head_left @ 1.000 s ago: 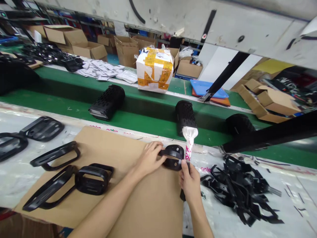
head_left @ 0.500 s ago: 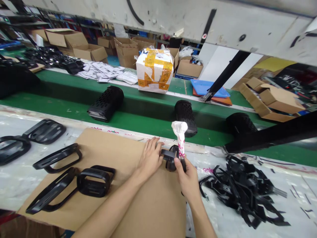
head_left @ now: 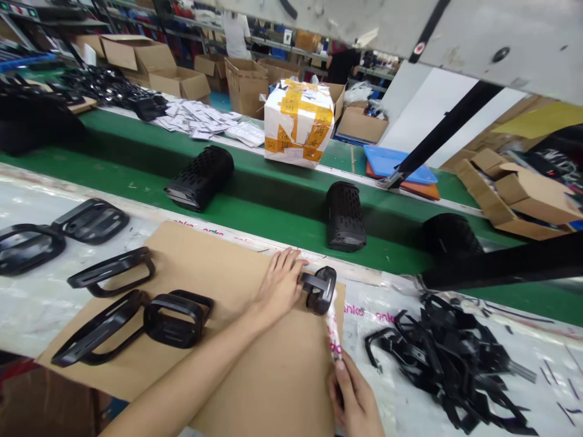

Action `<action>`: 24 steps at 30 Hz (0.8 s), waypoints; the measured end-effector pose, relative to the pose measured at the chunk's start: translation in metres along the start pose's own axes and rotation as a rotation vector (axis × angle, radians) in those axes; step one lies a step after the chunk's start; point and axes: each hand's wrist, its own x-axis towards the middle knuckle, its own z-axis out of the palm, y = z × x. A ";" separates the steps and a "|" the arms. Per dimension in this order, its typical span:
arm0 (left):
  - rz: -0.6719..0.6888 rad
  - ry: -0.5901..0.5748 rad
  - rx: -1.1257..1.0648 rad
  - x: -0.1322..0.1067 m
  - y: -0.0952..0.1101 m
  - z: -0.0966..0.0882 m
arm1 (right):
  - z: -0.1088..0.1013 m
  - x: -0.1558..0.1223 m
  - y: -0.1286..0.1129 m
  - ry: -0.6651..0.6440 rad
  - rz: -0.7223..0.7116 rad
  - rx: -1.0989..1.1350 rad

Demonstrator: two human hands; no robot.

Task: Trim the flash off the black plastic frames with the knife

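Note:
My left hand [head_left: 283, 284] is closed on one end of a small black plastic bracket [head_left: 322, 291], which stands on a brown cardboard sheet [head_left: 268, 376]. My right hand [head_left: 355, 397] grips the handle of a hammer [head_left: 333, 331] wrapped in white plastic with pink lettering. The hammer's head is hidden behind the bracket, so I cannot tell whether the two touch. To the left, several similar black frames [head_left: 175, 321] lie on the cardboard and the table. A heap of black brackets [head_left: 450, 364] lies right of my right hand.
Beyond the table edge runs a green conveyor belt [head_left: 273, 209] bearing black perforated housings [head_left: 347, 215]. A taped white box [head_left: 298, 124] stands past it, by piled white slips [head_left: 194, 118]. A black post [head_left: 510, 258] slants in from the right, and a shelf [head_left: 364, 30] overhangs above.
The hammer has swung down from above the bracket, and its head has gone behind it. My right hand has moved down, toward me. My left hand stays at the bracket; the view has shifted slightly.

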 end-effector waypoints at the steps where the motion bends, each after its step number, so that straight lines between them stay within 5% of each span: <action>1: 0.006 0.004 0.003 0.000 0.000 0.000 | 0.002 -0.001 -0.001 -0.005 0.018 -0.011; 10: 0.002 0.032 -0.001 -0.001 0.000 0.003 | 0.001 0.001 -0.016 -0.018 0.103 -0.021; 17: -0.020 0.028 -0.014 0.000 0.001 0.002 | 0.024 -0.017 -0.011 0.173 0.077 0.215; 24: -0.033 0.025 -0.030 0.001 0.002 -0.001 | 0.032 -0.015 -0.015 0.122 0.247 0.234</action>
